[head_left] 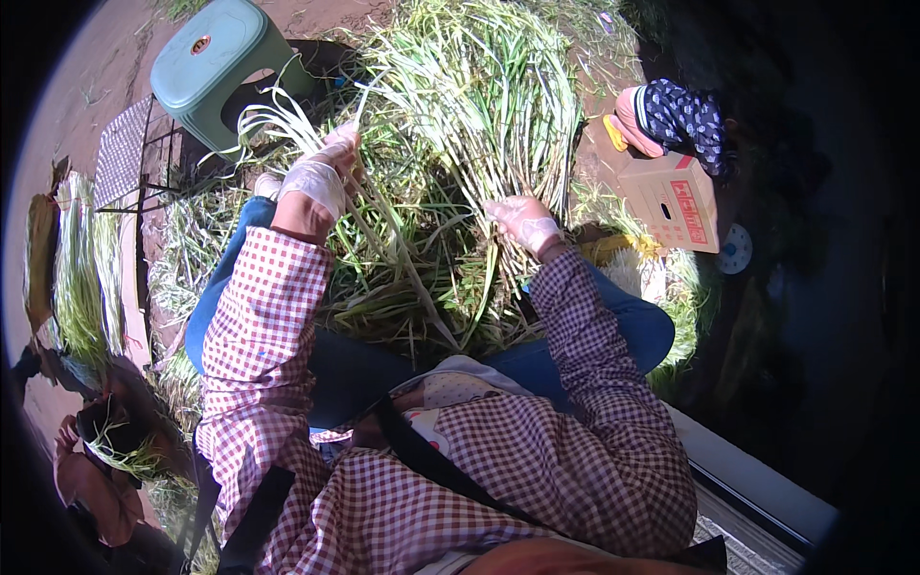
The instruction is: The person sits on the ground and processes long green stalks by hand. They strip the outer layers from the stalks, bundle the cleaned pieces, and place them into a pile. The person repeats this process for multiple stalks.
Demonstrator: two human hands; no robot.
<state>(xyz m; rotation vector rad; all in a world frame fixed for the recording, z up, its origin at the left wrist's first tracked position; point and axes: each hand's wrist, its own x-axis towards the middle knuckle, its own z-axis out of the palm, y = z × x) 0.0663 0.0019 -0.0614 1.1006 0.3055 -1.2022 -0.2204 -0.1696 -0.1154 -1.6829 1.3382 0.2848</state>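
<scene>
Green, long-stemmed plants lie in a large heap in front of me, with looser leaves between my knees. My left hand, in a thin clear glove with its wrist raised, is closed around a few pale stalks; their leafy ends stick out above it and the long ends hang down toward my lap. To the right, my right hand, gloved the same way, grips thin stems at the lower edge of the heap. The fingertips of both hands are partly hidden.
A green plastic stool stands at the upper left beside a woven seat. Tied bundles lie at far left, near another person. A small person leans over a cardboard box at right.
</scene>
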